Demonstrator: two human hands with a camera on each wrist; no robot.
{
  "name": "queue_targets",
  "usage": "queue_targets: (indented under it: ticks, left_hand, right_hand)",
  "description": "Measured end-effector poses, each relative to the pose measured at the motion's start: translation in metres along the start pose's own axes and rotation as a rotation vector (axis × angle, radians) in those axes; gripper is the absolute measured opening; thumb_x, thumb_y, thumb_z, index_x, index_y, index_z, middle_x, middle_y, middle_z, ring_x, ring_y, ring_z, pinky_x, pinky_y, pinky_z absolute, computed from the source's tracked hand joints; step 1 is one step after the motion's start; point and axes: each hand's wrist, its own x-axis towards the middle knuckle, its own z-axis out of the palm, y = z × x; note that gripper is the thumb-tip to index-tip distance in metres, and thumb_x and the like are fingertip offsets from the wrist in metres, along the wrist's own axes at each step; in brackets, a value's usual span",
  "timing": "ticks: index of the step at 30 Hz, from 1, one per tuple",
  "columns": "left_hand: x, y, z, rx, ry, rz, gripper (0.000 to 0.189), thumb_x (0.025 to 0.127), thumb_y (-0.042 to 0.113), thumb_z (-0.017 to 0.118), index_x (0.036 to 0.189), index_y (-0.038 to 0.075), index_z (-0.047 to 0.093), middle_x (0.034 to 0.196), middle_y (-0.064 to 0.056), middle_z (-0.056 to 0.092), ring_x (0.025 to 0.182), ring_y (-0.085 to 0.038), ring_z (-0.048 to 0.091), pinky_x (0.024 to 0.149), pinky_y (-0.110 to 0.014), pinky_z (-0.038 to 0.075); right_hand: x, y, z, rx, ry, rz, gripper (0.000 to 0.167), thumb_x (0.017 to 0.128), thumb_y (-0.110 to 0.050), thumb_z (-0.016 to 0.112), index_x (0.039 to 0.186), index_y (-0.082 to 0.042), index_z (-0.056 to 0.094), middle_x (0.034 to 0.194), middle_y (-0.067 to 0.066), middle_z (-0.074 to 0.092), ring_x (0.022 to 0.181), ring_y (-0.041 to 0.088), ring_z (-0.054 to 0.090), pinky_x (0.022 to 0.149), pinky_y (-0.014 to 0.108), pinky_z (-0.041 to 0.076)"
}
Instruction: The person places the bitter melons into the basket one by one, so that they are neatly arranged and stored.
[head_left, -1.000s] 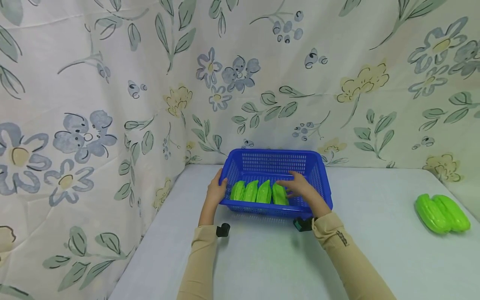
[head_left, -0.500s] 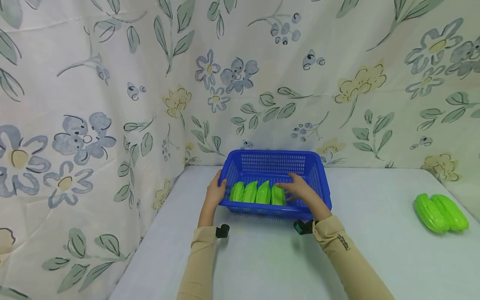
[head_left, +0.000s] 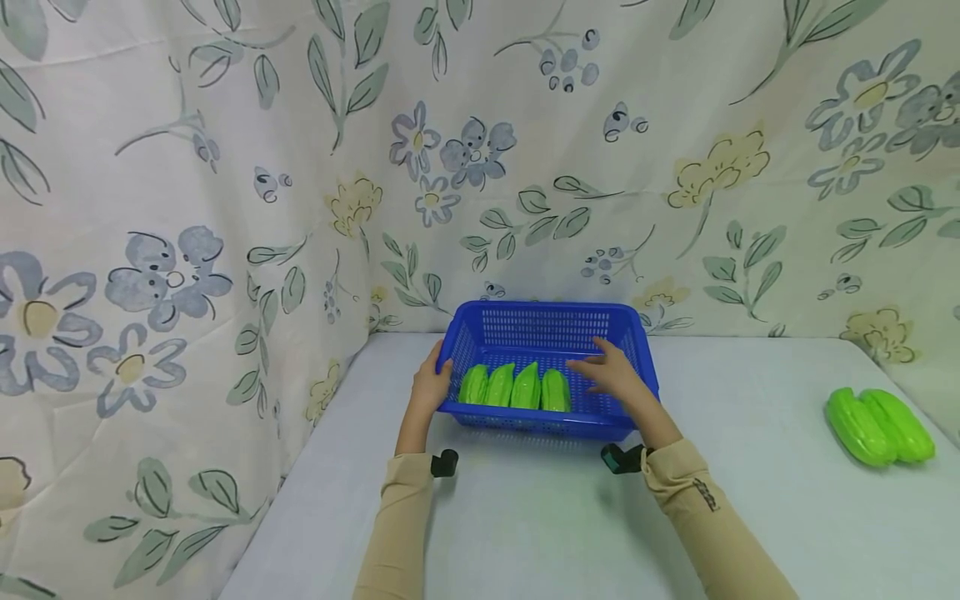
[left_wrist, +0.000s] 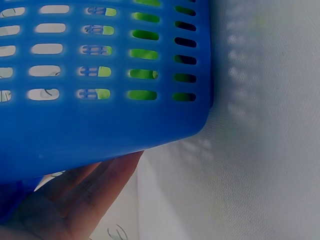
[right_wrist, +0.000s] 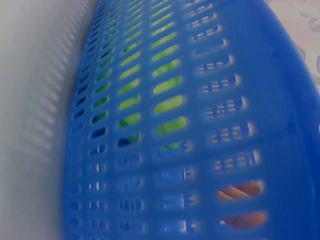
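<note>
A blue plastic basket (head_left: pixel 555 427) with perforated walls stands on the white table. Along its near side, in a row, lie several bright green, ridged, pointed pieces (head_left: pixel 527 387) that look like toy vegetables. My left hand (head_left: pixel 431 385) grips the basket's left rim, thumb over the edge; the left wrist view shows the fingers (left_wrist: pixel 107 185) beneath the rim. Over the right part of the basket, my right hand (head_left: pixel 617 377) has its fingers spread, apart from the rightmost green piece and holding nothing. In the right wrist view the basket wall (right_wrist: pixel 200 140) hides most of that hand.
Two more green ridged pieces (head_left: pixel 879 427) lie side by side on the table (head_left: pixel 750 433) at the right. A floral curtain (head_left: pixel 555 167) hangs behind and to the left. Each wrist carries a small black camera (head_left: pixel 446 462).
My right hand has drawn back to the right from the rightmost green piece, which now sits slightly closer to the row. The left hand keeps its place on the rim.
</note>
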Motion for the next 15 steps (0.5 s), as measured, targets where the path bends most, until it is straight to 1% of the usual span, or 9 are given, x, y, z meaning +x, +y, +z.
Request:
queue_targets:
  ticks: [3,8,12,15]
  left_hand:
    - [0.000,0.000,-0.001,-0.002,0.003,-0.002,0.053,0.104,0.021,0.043,0.154,0.011,0.029,0.150,-0.026,0.040,0.136,-0.048,0.042,0.105,-0.065,0.038]
    - [0.000,-0.001,-0.001,0.000,0.003,0.006,0.053,0.104,0.021,0.043,0.154,0.010,0.029,0.149,-0.027,0.041,0.134,-0.049,0.043,0.104,-0.065,0.040]
    - [0.000,-0.001,0.000,0.004,0.003,0.012,0.053,0.104,0.020,0.043,0.154,0.009,0.029,0.149,-0.027,0.041,0.134,-0.049,0.044,0.103,-0.065,0.040]
    - [0.000,-0.001,0.000,0.006,0.003,0.007,0.053,0.104,0.020,0.043,0.154,0.009,0.029,0.149,-0.027,0.041,0.134,-0.049,0.043,0.104,-0.065,0.040]
  right_hand:
    - [-0.002,0.002,-0.003,0.006,0.007,-0.019,0.086,0.098,-0.029,0.058,0.155,0.001,0.002,0.150,0.036,0.033,0.131,0.050,0.047,0.099,0.052,0.049]
    - [-0.004,0.005,-0.007,0.012,0.020,-0.064,0.088,0.097,-0.033,0.059,0.156,-0.001,0.002,0.152,0.033,0.032,0.131,0.048,0.047,0.101,0.053,0.048]
    - [-0.006,0.010,-0.010,0.048,0.036,-0.132,0.090,0.097,-0.035,0.060,0.157,-0.005,0.002,0.154,0.028,0.033,0.135,0.045,0.045,0.105,0.053,0.044]
    - [-0.008,0.015,-0.014,0.054,0.058,-0.184,0.092,0.096,-0.038,0.062,0.158,-0.008,0.002,0.155,0.025,0.034,0.137,0.043,0.043,0.109,0.055,0.040]
